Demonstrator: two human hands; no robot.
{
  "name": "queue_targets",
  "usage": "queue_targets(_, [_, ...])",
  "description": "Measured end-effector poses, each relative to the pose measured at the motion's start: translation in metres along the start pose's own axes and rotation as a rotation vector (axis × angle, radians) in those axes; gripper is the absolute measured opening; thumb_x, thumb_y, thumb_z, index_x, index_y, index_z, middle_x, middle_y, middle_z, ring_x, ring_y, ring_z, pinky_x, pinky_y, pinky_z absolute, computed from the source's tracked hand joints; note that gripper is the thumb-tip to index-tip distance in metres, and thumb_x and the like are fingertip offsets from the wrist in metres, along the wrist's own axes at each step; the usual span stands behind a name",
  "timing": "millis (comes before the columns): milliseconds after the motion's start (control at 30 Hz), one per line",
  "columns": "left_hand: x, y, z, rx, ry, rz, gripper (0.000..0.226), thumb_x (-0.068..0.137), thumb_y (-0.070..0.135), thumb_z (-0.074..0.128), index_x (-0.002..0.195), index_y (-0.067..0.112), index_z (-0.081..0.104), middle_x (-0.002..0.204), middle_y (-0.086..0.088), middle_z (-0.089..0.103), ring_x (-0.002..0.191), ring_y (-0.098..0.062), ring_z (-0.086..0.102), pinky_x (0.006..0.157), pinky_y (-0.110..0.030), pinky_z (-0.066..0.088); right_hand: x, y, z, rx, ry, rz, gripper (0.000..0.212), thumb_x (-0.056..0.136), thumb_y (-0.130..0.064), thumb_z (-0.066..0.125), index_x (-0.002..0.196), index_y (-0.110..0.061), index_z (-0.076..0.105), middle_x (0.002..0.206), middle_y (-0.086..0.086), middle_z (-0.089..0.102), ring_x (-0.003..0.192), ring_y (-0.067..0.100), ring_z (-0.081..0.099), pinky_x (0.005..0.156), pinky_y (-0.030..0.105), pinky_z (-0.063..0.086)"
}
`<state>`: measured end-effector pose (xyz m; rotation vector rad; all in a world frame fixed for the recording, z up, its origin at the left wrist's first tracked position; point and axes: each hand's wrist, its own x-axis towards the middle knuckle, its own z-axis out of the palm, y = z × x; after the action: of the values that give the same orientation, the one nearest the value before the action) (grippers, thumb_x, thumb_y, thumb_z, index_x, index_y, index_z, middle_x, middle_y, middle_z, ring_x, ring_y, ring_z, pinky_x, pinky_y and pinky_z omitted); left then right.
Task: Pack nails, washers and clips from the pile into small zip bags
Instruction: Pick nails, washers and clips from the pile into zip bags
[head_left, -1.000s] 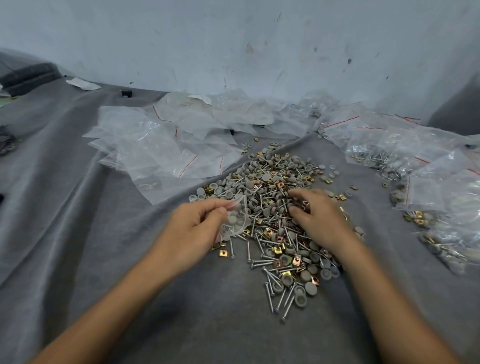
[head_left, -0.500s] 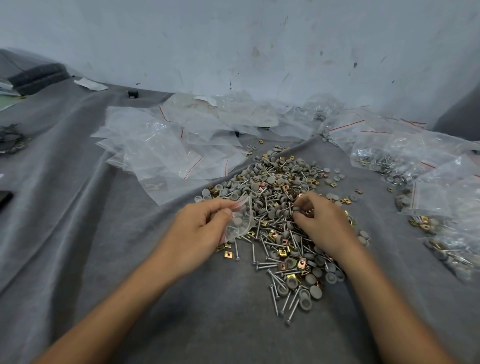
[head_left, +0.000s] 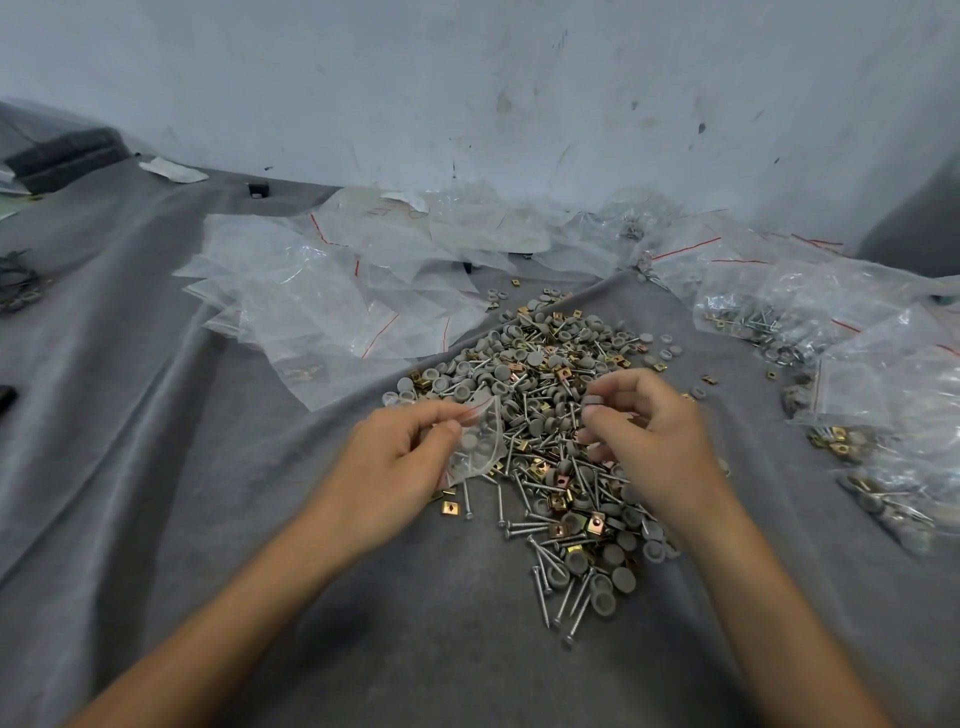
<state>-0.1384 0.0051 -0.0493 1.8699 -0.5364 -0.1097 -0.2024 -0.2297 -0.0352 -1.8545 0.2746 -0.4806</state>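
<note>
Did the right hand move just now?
Yes. The right hand rested on the heap of nails, grey washers and brass clips; now it's lifted off, pinching a round grey washer.

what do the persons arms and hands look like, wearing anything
The left forearm and right forearm are bare up to the frame's edge; no sleeves show. The left grip and right grip are bare hands: no gloves, and no rings, watch or wristband visible.

Two hands (head_left: 387, 467) (head_left: 657, 447), one mixed pile (head_left: 545, 371), one held zip bag (head_left: 480, 441), one pinched washer (head_left: 594, 400).
</note>
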Motion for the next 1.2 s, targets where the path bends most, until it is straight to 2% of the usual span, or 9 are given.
queue_targets(167, [0.000, -0.001, 0.002, 0.073, -0.004, 0.014, 0.024, 0.102, 0.020, 0.055, 0.110, 0.034, 0.074, 0.054, 0.009, 0.059, 0.054, -0.005, 0.052, 0.060, -0.028, 0.043, -0.019, -0.015, 0.024, 0.261, -0.136, -0.013, 0.014, 0.085, -0.014, 0.069, 0.094, -0.026, 0.071, 0.095, 0.007, 0.074, 0.083, 0.023, 0.075, 0.070, 0.030, 0.060])
queue_targets(267, [0.000, -0.001, 0.003, 0.073, -0.013, 0.018, 0.023, 0.101, 0.022, 0.056, 0.110, 0.034, 0.073, 0.053, 0.009, 0.058, 0.053, -0.002, 0.052, 0.059, -0.027, 0.043, -0.026, -0.018, 0.038, 0.347, -0.194, 0.009, 0.015, 0.090, -0.004, 0.066, 0.096, -0.017, 0.070, 0.097, 0.009, 0.075, 0.083, 0.023, 0.076, 0.071, 0.029, 0.060])
queue_targets(400, [0.000, -0.001, 0.004, 0.048, -0.024, 0.020, 0.029, 0.089, 0.038, 0.050, 0.105, 0.038, 0.074, 0.054, 0.007, 0.059, 0.053, -0.003, 0.053, 0.057, -0.028, 0.043, -0.031, -0.019, 0.046, 0.350, -0.226, 0.038, 0.018, 0.094, 0.005, 0.063, 0.098, -0.012, 0.067, 0.097, 0.009, 0.076, 0.084, 0.023, 0.076, 0.073, 0.031, 0.061])
queue_targets(500, [0.001, -0.001, 0.004, 0.041, -0.039, 0.034, 0.026, 0.089, 0.038, 0.049, 0.099, 0.047, 0.072, 0.057, 0.004, 0.062, 0.055, -0.005, 0.056, 0.058, -0.029, 0.044, -0.032, -0.020, 0.047, 0.351, -0.229, 0.049, 0.018, 0.094, 0.005, 0.063, 0.098, -0.012, 0.068, 0.097, 0.008, 0.076, 0.085, 0.023, 0.076, 0.073, 0.031, 0.062])
queue_targets(667, [0.000, -0.001, 0.004, 0.066, -0.051, 0.073, 0.033, 0.091, 0.037, 0.048, 0.104, 0.060, 0.067, 0.062, -0.004, 0.064, 0.058, -0.016, 0.061, 0.058, -0.034, 0.048, -0.034, -0.022, 0.049, 0.353, -0.262, 0.054, 0.024, 0.093, -0.001, 0.064, 0.091, -0.023, 0.071, 0.103, 0.007, 0.076, 0.092, 0.025, 0.076, 0.072, 0.032, 0.061])
queue_targets(767, [0.000, -0.002, 0.005, 0.073, -0.047, 0.083, 0.032, 0.091, 0.037, 0.048, 0.102, 0.062, 0.066, 0.061, -0.004, 0.063, 0.057, -0.015, 0.061, 0.058, -0.036, 0.048, -0.036, -0.022, 0.050, 0.358, -0.269, 0.057, 0.027, 0.094, 0.000, 0.063, 0.089, -0.024, 0.072, 0.102, 0.007, 0.077, 0.089, 0.025, 0.077, 0.069, 0.031, 0.061])
queue_targets(867, [0.000, -0.002, 0.007, 0.058, -0.048, 0.078, 0.033, 0.090, 0.036, 0.048, 0.098, 0.063, 0.066, 0.060, -0.005, 0.063, 0.053, -0.009, 0.057, 0.054, -0.030, 0.043, -0.036, -0.022, 0.052, 0.381, -0.263, 0.071, 0.022, 0.096, 0.001, 0.063, 0.092, -0.019, 0.073, 0.099, 0.009, 0.077, 0.081, 0.025, 0.076, 0.067, 0.030, 0.061])
queue_targets(1000, [0.000, -0.002, 0.006, 0.056, -0.058, 0.062, 0.029, 0.091, 0.036, 0.048, 0.103, 0.056, 0.067, 0.054, 0.005, 0.061, 0.052, -0.003, 0.056, 0.055, -0.025, 0.039, -0.037, -0.023, 0.051, 0.382, -0.261, 0.079, 0.013, 0.096, 0.001, 0.062, 0.103, -0.009, 0.069, 0.099, 0.010, 0.077, 0.079, 0.024, 0.076, 0.068, 0.029, 0.061])
queue_targets(1200, [-0.002, 0.000, 0.005, 0.055, -0.063, 0.061, 0.030, 0.091, 0.038, 0.047, 0.106, 0.056, 0.066, 0.056, -0.002, 0.059, 0.052, -0.006, 0.051, 0.053, -0.028, 0.040, -0.038, -0.025, 0.050, 0.389, -0.241, 0.087, 0.014, 0.096, 0.001, 0.062, 0.103, -0.009, 0.069, 0.101, 0.010, 0.076, 0.080, 0.025, 0.076, 0.067, 0.027, 0.060])
